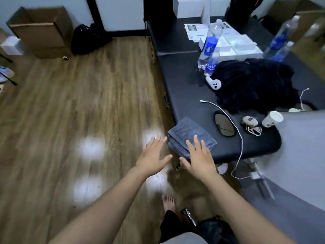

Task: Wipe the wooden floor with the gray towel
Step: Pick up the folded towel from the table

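Brown wood-plank flooring fills the left, with pale blurred patches of reflected light on it. A pale wall with a black baseboard closes the far end. An open brown cardboard box stands in the corner. A long black padded surface runs along the right.

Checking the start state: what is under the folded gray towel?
The gray towel lies on the black padded table, at its corner. Whatever is beneath its folds is hidden.
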`<state>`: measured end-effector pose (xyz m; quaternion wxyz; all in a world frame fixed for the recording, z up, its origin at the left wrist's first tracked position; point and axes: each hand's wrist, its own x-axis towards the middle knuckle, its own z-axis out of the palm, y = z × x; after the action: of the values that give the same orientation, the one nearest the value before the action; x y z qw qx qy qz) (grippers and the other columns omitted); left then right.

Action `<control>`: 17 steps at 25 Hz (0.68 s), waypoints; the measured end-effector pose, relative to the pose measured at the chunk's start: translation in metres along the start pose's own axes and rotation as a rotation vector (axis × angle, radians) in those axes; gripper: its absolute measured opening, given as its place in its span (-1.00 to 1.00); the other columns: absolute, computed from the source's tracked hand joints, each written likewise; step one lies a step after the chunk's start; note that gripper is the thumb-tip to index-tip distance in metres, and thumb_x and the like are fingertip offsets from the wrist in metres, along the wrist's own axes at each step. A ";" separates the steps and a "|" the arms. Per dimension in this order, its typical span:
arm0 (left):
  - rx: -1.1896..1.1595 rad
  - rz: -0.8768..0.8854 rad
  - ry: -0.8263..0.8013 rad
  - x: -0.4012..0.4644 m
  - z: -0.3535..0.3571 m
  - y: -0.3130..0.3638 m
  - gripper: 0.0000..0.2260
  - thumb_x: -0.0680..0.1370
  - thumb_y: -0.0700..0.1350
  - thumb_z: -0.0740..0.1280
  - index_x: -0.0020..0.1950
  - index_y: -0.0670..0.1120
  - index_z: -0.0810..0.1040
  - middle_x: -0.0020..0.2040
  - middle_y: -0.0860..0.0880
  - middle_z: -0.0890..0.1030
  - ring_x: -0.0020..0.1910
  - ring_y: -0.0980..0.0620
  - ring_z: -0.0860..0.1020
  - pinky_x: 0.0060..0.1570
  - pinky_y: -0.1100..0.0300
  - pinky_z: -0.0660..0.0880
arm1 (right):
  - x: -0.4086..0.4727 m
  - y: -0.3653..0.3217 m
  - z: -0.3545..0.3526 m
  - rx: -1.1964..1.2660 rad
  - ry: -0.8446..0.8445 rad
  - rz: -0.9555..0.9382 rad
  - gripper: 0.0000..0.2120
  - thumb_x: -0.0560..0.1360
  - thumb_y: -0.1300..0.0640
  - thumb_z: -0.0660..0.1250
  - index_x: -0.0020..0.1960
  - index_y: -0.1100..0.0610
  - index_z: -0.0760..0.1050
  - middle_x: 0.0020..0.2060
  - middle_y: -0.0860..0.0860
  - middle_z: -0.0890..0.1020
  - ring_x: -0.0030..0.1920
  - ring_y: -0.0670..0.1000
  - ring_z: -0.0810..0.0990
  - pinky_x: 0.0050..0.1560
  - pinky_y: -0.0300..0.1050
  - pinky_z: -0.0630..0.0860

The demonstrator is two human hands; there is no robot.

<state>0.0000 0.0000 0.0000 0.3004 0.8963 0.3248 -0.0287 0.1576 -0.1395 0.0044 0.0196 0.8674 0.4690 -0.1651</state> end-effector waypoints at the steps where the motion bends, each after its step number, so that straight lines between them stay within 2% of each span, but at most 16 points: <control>1: -0.113 -0.058 -0.035 0.019 0.014 0.006 -0.32 0.62 0.23 0.26 0.67 0.09 0.09 0.68 0.03 0.02 0.66 0.00 -0.08 0.60 -0.15 -0.10 | 0.014 0.013 0.004 0.053 -0.020 0.041 -0.27 0.60 -0.32 0.07 0.62 0.02 -0.01 0.62 0.12 -0.10 0.59 0.24 -0.04 0.54 0.17 0.09; 3: -0.280 -0.158 -0.087 0.055 0.041 0.014 -0.34 0.60 0.18 0.31 0.64 0.04 0.18 0.65 0.01 0.15 0.65 -0.03 0.06 0.58 -0.19 0.05 | 0.044 0.040 0.015 0.130 -0.019 0.116 -0.31 0.60 -0.29 0.10 0.61 0.03 0.05 0.62 0.10 -0.05 0.60 0.20 -0.03 0.54 0.12 0.10; 7: -0.617 -0.345 -0.108 0.124 0.090 0.026 -0.40 0.60 0.03 0.39 0.58 -0.05 0.28 0.54 -0.07 0.37 0.51 -0.07 0.37 0.46 -0.05 0.35 | 0.104 0.073 0.035 0.155 -0.062 0.112 -0.34 0.62 -0.22 0.14 0.60 0.05 0.06 0.62 0.09 -0.05 0.60 0.17 -0.05 0.53 0.08 0.11; 10: -0.840 -0.563 -0.085 0.160 0.112 0.026 -0.39 0.56 0.07 0.45 0.53 -0.07 0.32 0.45 -0.07 0.47 0.41 -0.09 0.48 0.41 -0.06 0.43 | 0.136 0.087 0.046 0.215 -0.090 0.175 -0.32 0.63 -0.19 0.16 0.62 0.04 0.01 0.62 0.09 -0.06 0.60 0.17 -0.08 0.55 0.08 0.06; 12: -0.944 -0.640 -0.061 0.176 0.126 0.021 -0.35 0.51 0.09 0.50 0.51 -0.04 0.32 0.41 -0.03 0.50 0.38 -0.09 0.50 0.39 -0.10 0.45 | 0.149 0.092 0.052 0.262 -0.122 0.242 -0.28 0.61 -0.21 0.18 0.62 0.04 -0.03 0.62 0.10 -0.05 0.60 0.19 -0.07 0.56 0.11 0.05; 15: -1.075 -0.806 -0.030 0.188 0.139 0.015 -0.17 0.37 0.12 0.59 0.52 -0.10 0.30 0.37 -0.05 0.54 0.33 -0.12 0.54 0.35 -0.12 0.47 | 0.161 0.096 0.058 0.284 -0.074 0.329 -0.15 0.51 -0.27 0.31 0.61 0.06 0.02 0.56 0.13 0.19 0.50 0.22 0.17 0.46 0.15 0.17; 17: -1.110 -0.915 -0.040 0.190 0.143 0.011 -0.26 0.33 0.10 0.64 0.39 -0.17 0.46 0.23 -0.12 0.64 0.20 -0.15 0.62 0.26 -0.10 0.55 | 0.169 0.097 0.057 0.271 -0.065 0.392 -0.15 0.44 -0.32 0.36 0.55 0.07 0.16 0.40 0.12 0.39 0.37 0.21 0.32 0.35 0.16 0.26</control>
<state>0.1768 0.0206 -0.1582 0.6756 0.3848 0.6289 0.0012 0.3071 -0.0680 -0.1126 -0.0503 0.9309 0.2642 -0.2472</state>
